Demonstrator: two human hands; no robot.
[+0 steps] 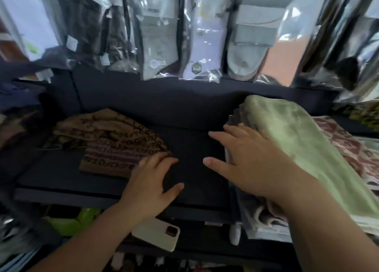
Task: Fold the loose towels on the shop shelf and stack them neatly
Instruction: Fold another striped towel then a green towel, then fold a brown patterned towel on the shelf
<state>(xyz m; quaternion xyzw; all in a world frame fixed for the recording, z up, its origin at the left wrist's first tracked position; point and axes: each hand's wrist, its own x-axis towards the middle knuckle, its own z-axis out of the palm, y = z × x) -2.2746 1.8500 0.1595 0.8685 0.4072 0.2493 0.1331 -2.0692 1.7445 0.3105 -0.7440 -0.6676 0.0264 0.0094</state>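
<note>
From the head camera, the left hand (151, 181) lies flat on the dark shelf (194, 115) with fingers spread and thumb apart, gripping nothing. Its fingertips touch the near corner of a brown towel (114, 140), which lies folded just beyond and to the left of that hand. The towel carries rows of letter-like marks, too smeared to read. The right hand (246, 158) is also flat with fingers straight and splayed. Its outer fingers rest on the left edge of a pale green towel (291, 144), which tops a stack just right of that hand, and its thumb points toward the left hand. A red-and-white patterned towel (346, 148) shows past the green one on the far side from the right hand, partly covered and cut off by the frame edge. The layers under the green towel are hard to tell apart. Above both hands hang sock packets (205, 46) in clear wrap, with small labels and a dark badge too blurred to read. Below the left wrist, a white phone (158, 233) lies on a lower ledge, half hidden by the forearm.
</note>
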